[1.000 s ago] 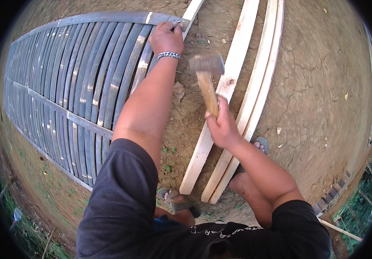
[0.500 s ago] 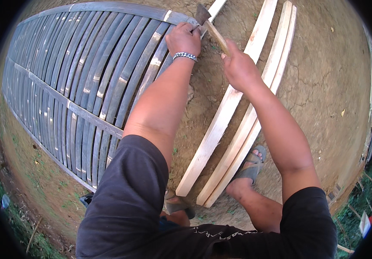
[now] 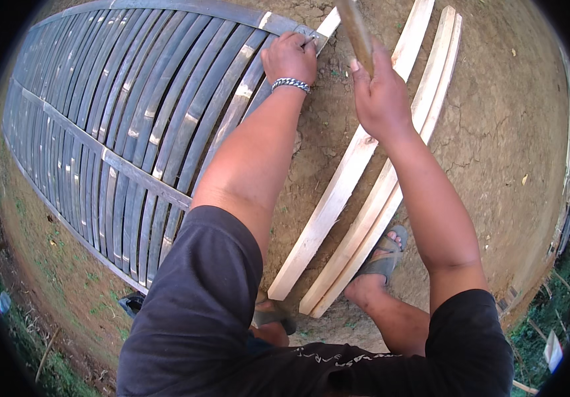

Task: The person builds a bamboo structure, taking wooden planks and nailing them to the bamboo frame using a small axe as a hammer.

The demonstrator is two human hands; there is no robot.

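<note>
The person crouches over a wide panel of grey, weathered bamboo slats lying flat on the bare brown earth. The left hand presses down at the panel's far corner, fingers curled tight; it seems to pinch something small there, perhaps a nail, though I cannot tell for sure. Holding that spot steadies the slats against a blow. The right hand is clenched around a brown wooden handle, raised upright above the corner; its head runs out of the picture's top edge, so the tool's kind is a guess.

Just right of the panel lie three pale, fresh-cut wooden battens, side by side and within easy reach. One beaded bracelet circles the left wrist. Two sandalled feet show below.
</note>
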